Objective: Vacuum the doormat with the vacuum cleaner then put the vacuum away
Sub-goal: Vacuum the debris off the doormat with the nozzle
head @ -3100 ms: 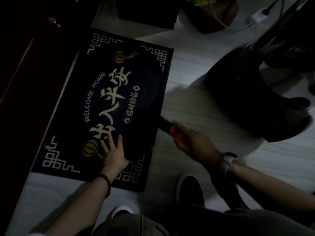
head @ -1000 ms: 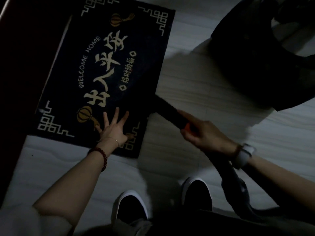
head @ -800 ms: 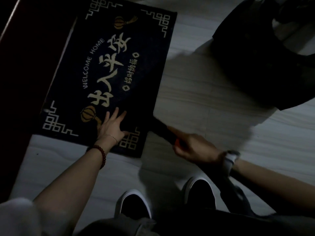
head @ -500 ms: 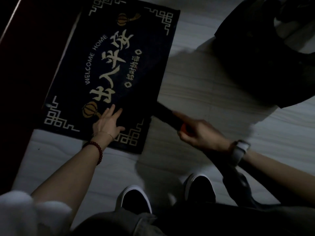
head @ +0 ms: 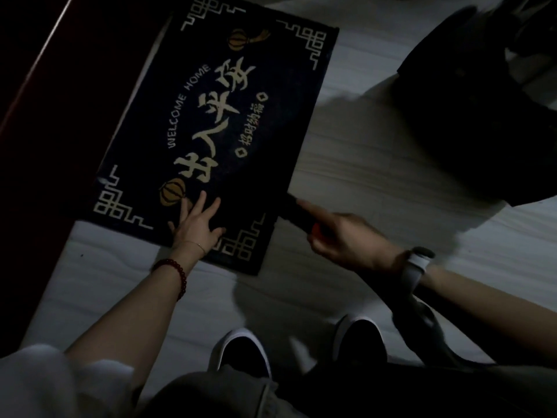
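A person's left hand (head: 197, 224), fingers spread, is pressing down the doormat (head: 217, 131) lying on pale flooring while the right hand (head: 346, 239) is gripping the handheld vacuum (head: 297, 211) at its edge; loose corners risk being sucked up.

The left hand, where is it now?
In the head view, the left hand presses flat on the doormat, at its near edge, beside the lower lantern print.
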